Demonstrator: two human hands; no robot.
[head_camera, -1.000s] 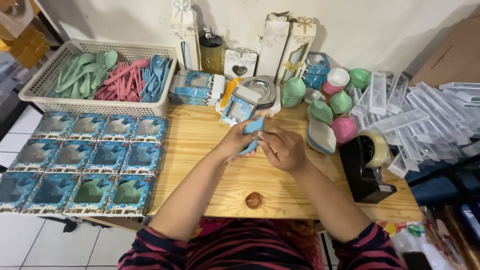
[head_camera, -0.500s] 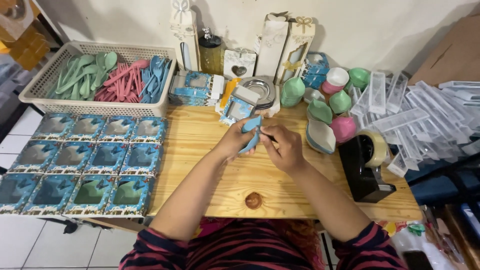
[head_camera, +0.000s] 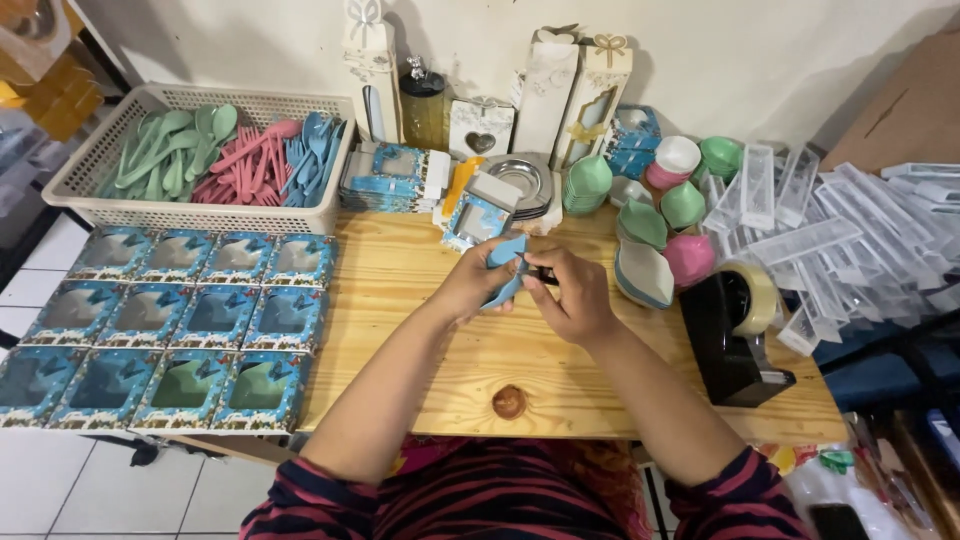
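Blue flat box (head_camera: 505, 268) is gripped by both hands, left hand (head_camera: 468, 285) and right hand (head_camera: 570, 297), above the table (head_camera: 420, 350); folding step seems underway, needing careful creases next.

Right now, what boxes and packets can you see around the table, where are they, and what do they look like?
Blue window boxes: square, in a grid, left.
Flat blue packets: stacked beside the basket.
Tall white gift boxes: upright by the wall.
Small heart-window box: white, by the wall.
Clear sleeves: long, heaped right.
Blue piece: in both hands, left hand, right hand.
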